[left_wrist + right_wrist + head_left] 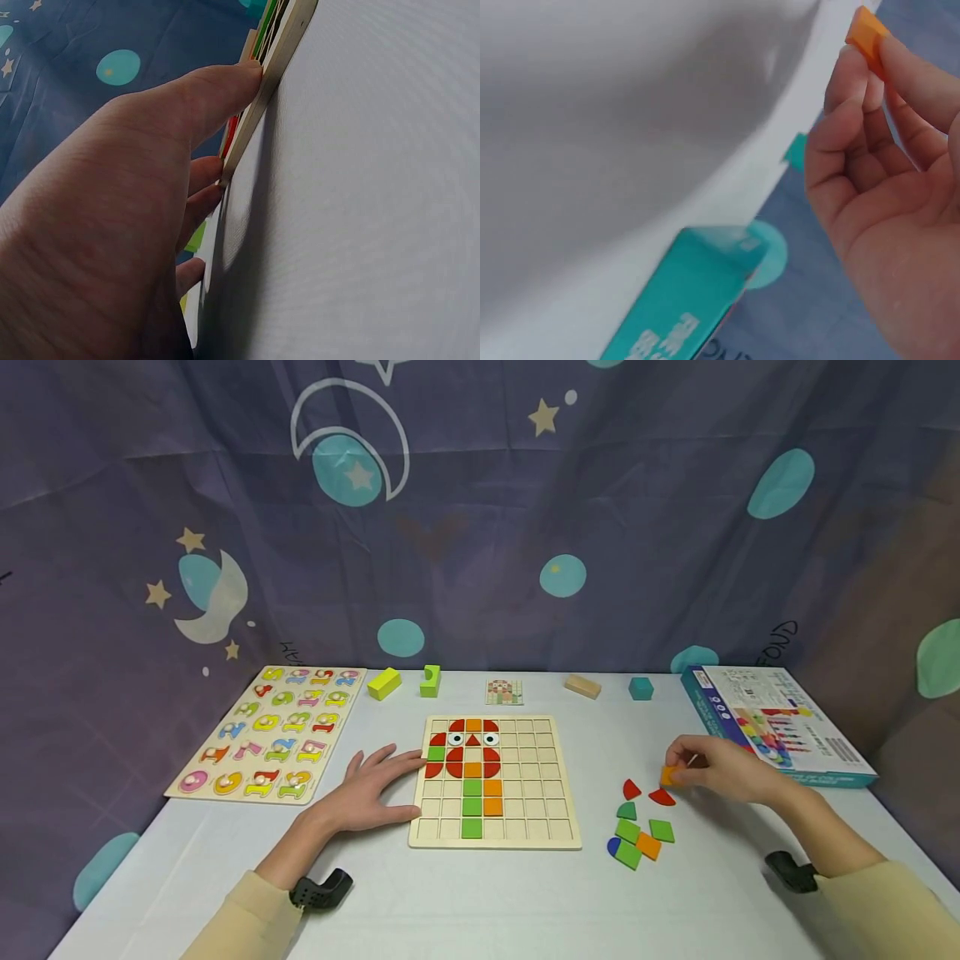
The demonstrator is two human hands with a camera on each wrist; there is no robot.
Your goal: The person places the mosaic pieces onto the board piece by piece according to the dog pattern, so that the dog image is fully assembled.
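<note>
My right hand point(723, 768) pinches an orange square tile point(865, 34) between thumb and fingers, at the right of the table. Just below it lie loose tiles: two red pieces point(662, 797), a green rounded piece point(626, 811), green squares point(628, 855), an orange square point(648, 846) and a partly covered blue piece point(613, 846). In the middle is a wooden grid board point(532, 810), where red, orange and green tiles with two eye pieces form a figure. My left hand point(375, 789) touches the board's left edge, fingers spread; in the left wrist view the thumb point(225, 86) rests against its side.
A wooden number puzzle point(251, 702) lies at the left. Along the back are yellow point(385, 683), green point(430, 681), natural wood point(582, 686) and teal blocks point(641, 688), plus a small pattern card point(504, 692). A flat teal box point(780, 718) lies at the right.
</note>
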